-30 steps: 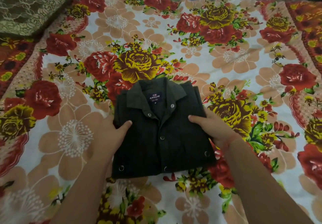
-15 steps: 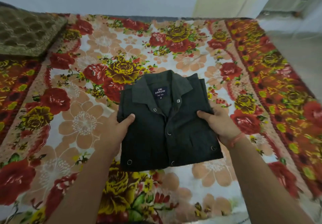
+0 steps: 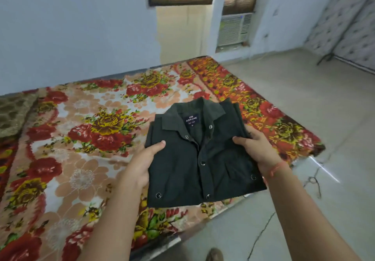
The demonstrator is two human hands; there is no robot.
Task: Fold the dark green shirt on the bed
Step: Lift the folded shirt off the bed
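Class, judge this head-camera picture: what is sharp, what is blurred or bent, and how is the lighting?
Head view: the dark green shirt and its label are sharp; the bedspread looks smeared; the wide lens bows its far edge; light is soft and even, no hard shadows.

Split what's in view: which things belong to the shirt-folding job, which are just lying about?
Job: dark green shirt, folded, held at its sides by left hand and right hand; bed, floral-covered.

Lying about: olive cushion on the bed; wall cooler unit; cable on the floor.
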